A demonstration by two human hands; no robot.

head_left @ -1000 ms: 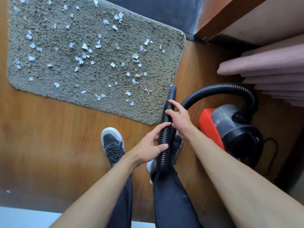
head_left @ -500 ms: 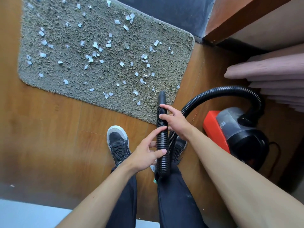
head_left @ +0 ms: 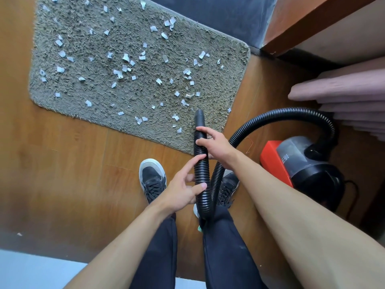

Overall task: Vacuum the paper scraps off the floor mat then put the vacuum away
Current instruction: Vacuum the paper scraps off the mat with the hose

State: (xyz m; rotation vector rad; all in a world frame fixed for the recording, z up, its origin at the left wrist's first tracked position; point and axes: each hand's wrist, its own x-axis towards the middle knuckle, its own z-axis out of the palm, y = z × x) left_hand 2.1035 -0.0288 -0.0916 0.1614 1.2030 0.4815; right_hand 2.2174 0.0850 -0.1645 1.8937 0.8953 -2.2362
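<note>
A grey shaggy floor mat (head_left: 87, 28) lies on the wooden floor, strewn with several white paper scraps (head_left: 125, 69). A black ribbed vacuum hose (head_left: 201, 176) loops from the red and black vacuum cleaner (head_left: 304, 170) at the right. Its nozzle tip (head_left: 199, 118) points at the mat's near right part. My right hand (head_left: 214, 142) grips the hose just behind the nozzle. My left hand (head_left: 183, 188) holds the hose lower down, thumb and fingers loosely round it.
My two feet in dark sneakers (head_left: 153, 177) stand on the wooden floor (head_left: 62, 174) just below the mat. Pink folded fabric (head_left: 343, 97) and a wooden furniture edge (head_left: 302, 24) sit at the right. A dark cord (head_left: 354, 195) trails behind the vacuum.
The nozzle has swung left and forward over the mat's near edge. My left hand's fingers have loosened on the hose. The view has shifted slightly.
</note>
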